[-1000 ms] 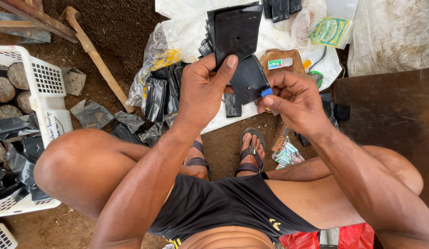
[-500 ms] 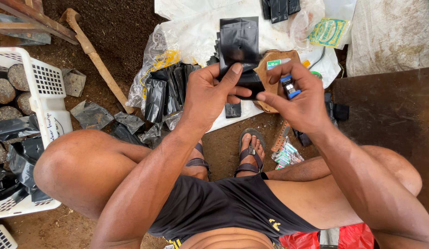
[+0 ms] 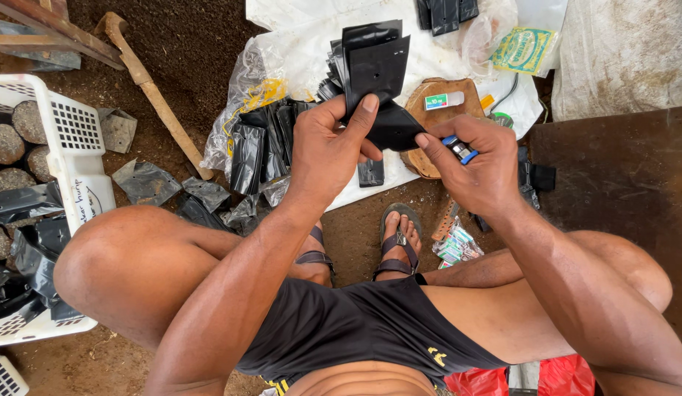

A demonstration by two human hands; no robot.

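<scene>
The left hand [image 3: 327, 150] pinches a black plastic bag [image 3: 376, 77] while the right hand [image 3: 479, 167] grips a small blue-capped tool [image 3: 460, 149].

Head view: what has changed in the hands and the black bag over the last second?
The right hand, keeping its small blue-tipped tool, shifted from the black plastic bag's lower edge out to the right, then back to its lower right corner. The left hand kept its grip, thumb across the bag's front. The white basket, the wooden block and the feet stayed put.

Black plastic bag [image 3: 375, 66] (white basket [image 3: 77, 154])
</scene>
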